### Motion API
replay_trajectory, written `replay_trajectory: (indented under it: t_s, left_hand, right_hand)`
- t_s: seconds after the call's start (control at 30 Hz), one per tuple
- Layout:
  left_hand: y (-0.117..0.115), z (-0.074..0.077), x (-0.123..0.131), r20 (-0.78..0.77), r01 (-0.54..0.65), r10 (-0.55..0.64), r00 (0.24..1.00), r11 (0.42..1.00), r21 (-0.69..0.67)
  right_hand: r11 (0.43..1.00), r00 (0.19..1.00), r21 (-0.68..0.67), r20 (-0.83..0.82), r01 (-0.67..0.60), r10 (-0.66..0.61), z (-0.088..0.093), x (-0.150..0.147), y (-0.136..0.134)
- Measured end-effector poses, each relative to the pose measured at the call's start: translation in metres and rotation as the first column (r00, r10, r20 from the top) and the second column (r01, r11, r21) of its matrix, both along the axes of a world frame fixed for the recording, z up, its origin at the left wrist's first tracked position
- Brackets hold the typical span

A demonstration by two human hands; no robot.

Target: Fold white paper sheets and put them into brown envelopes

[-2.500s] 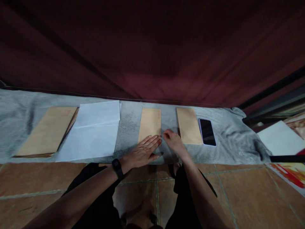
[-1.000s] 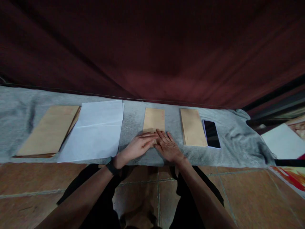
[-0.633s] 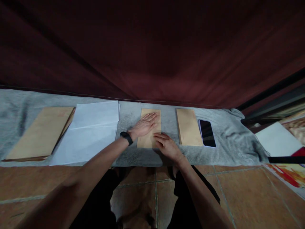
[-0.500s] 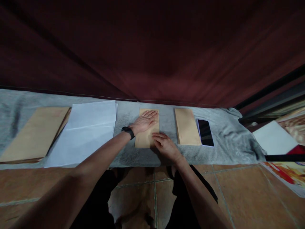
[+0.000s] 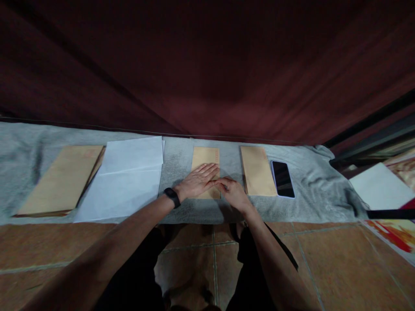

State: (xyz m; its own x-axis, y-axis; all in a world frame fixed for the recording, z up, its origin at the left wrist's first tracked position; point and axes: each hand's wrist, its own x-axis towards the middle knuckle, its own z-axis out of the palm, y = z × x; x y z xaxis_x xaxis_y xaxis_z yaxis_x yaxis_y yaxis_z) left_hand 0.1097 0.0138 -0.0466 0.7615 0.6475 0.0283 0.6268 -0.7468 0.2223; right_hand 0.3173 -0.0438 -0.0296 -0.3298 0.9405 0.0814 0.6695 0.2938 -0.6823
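A brown envelope [image 5: 205,156] lies lengthwise on the grey cloth [image 5: 308,190] in front of me. My left hand [image 5: 198,181], with a black watch on the wrist, lies flat on the envelope's near half, fingers stretched out. My right hand [image 5: 234,193] rests at the envelope's near right corner, its fingers bent down onto the edge. Whether it grips the paper I cannot make out. A second brown envelope [image 5: 257,170] lies just to the right, untouched.
White paper sheets [image 5: 125,179] and a stack of brown envelopes [image 5: 61,179] lie at the left. A black phone [image 5: 283,178] sits beside the second envelope. A dark red curtain [image 5: 207,69] hangs behind. White board [image 5: 378,188] at the far right; tiled floor below.
My left hand has slid back from the envelope's far end to its near half. My right hand has moved a little to the right, to the near right corner.
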Motion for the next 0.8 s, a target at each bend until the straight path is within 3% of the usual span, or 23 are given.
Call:
replay_trajectory:
  t_s: [0.33,0.57,0.8]
  left_hand:
    - [-0.054,-0.001,-0.009,-0.018,0.019,-0.020,1.000,0.999,-0.026]
    - [-0.089,0.005,-0.009,0.005,0.013,-0.013,1.000,0.999,-0.045]
    - [-0.092,0.018,-0.020,-0.049,0.097,-0.108,0.993,0.978,-0.183]
  right_hand:
    - [0.980,0.981,0.088,0.060,0.179,-0.185,-0.001,0.001,0.009]
    - [0.984,0.986,0.131,0.097,0.124,-0.137,-0.007,-0.005,0.009]
    - [0.988,0.986,0.145,0.153,0.045,-0.067,-0.016,-0.010,0.008]
